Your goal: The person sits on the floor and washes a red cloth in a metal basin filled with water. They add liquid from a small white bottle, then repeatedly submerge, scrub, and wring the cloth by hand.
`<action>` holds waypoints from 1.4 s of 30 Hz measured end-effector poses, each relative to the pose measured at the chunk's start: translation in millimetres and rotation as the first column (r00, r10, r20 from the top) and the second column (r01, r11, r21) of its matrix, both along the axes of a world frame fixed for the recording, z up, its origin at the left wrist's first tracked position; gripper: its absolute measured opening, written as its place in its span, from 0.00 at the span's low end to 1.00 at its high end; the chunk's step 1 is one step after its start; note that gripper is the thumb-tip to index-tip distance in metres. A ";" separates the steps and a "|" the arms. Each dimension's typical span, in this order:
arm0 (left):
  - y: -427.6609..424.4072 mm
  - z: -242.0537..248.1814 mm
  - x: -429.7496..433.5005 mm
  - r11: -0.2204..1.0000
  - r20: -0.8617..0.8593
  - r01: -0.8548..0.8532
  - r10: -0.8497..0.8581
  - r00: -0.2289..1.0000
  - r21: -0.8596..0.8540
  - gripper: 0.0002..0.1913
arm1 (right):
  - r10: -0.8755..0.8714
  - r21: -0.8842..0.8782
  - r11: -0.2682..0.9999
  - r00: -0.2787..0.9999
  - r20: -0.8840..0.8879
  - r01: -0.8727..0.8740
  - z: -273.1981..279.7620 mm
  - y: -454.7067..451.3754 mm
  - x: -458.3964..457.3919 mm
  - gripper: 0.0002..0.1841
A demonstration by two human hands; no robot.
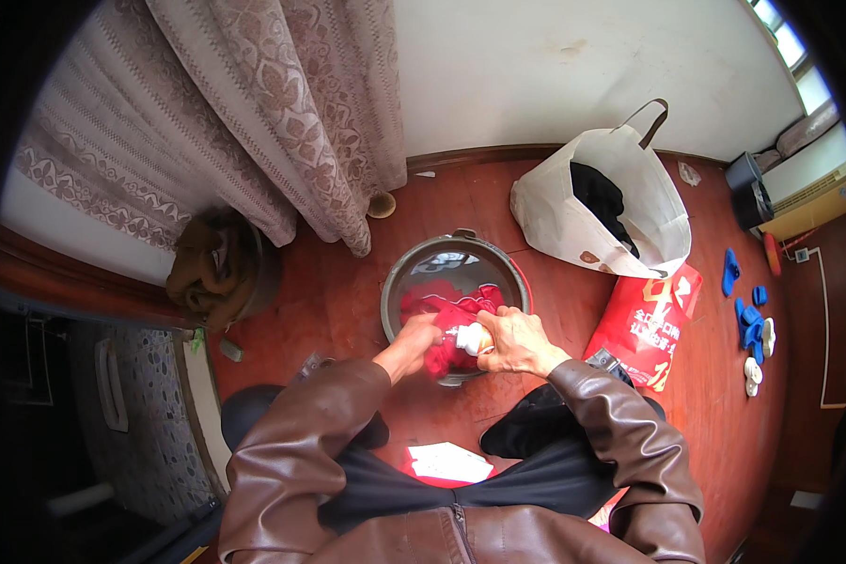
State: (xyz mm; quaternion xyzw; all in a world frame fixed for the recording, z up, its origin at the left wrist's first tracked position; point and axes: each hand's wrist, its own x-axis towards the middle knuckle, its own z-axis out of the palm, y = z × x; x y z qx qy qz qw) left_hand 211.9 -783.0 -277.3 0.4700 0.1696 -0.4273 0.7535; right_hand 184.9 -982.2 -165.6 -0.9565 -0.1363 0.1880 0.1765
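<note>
A red garment with white trim lies partly in water in a round grey basin on the floor before me. My right hand grips a small white bottle with an orange label, tipped over so its neck points left above the garment. Facing it, my left hand has its fingers closed on a raised part of the red garment. My palm hides part of the bottle, and both hands hide some of the basin's near side.
Right of the basin stand a white bag with dark cloth inside and a red printed bag. Brown cloth fills a container at left, below a curtain. Blue slippers lie far right; a white-topped red object sits between my feet.
</note>
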 end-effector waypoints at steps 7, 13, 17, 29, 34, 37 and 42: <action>-1.1 3.3 -3.0 1.000 0.022 -0.018 0.018 1.000 0.026 0.24 | 0.009 0.071 0.997 0.995 0.103 -0.016 1.0 1.4 -1.4 0.25; -2.4 2.6 -3.0 1.000 0.045 -0.003 0.003 0.999 0.011 0.25 | 0.023 0.024 0.999 0.993 0.118 -0.026 5.6 0.9 1.3 0.25; -3.7 3.5 -3.9 0.999 0.096 -0.007 0.003 0.995 0.034 0.23 | 0.038 0.084 0.996 0.998 0.059 -0.043 5.9 -4.3 2.9 0.29; -3.5 -1.6 -3.0 1.000 0.085 -0.016 0.014 0.996 0.023 0.24 | 0.100 0.248 0.960 0.986 0.135 -0.131 -12.4 -15.0 10.1 0.29; -4.1 -2.7 -4.2 1.000 0.093 0.000 -0.001 0.996 0.004 0.23 | 0.120 0.228 0.959 0.969 0.215 -0.169 -9.2 -14.7 8.5 0.31; -3.8 -0.8 -4.1 1.000 0.066 -0.001 0.003 0.998 -0.024 0.22 | 0.096 0.156 0.980 0.979 0.182 -0.125 -8.8 -14.5 6.9 0.31; -3.6 1.6 -4.6 1.000 0.092 -0.012 0.013 0.996 -0.012 0.21 | 0.095 0.197 0.973 0.985 0.144 -0.123 -11.3 -15.4 7.0 0.32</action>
